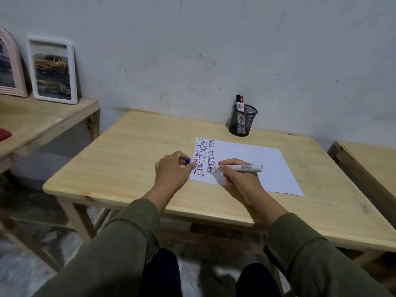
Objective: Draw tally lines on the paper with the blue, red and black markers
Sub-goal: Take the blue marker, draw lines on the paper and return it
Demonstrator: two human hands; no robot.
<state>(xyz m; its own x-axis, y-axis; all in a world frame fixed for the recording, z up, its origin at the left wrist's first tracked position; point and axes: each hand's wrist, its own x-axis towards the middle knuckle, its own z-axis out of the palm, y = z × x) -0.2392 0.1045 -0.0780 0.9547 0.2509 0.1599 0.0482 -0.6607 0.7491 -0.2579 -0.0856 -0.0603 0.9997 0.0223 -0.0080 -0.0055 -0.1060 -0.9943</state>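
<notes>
A white sheet of paper (255, 159) lies on the wooden table (132, 159), its left part filled with two columns of blue, red and black tally lines (202, 156). My right hand (237, 179) grips an uncapped white marker (240, 167), held nearly level, with its tip touching the paper at the bottom of the second column. My left hand (173, 170) rests at the paper's left edge and pinches the blue cap (187, 160) between its fingers. The black marker (237, 101) and the red marker (241, 102) stand in a black mesh cup (242, 123) behind the paper.
A second wooden table (38, 123) at the left carries a white picture frame (53, 69), a pink arched frame (9, 67) and a red object (5, 133). Another wooden surface (368, 163) stands at the right. A grey wall runs behind.
</notes>
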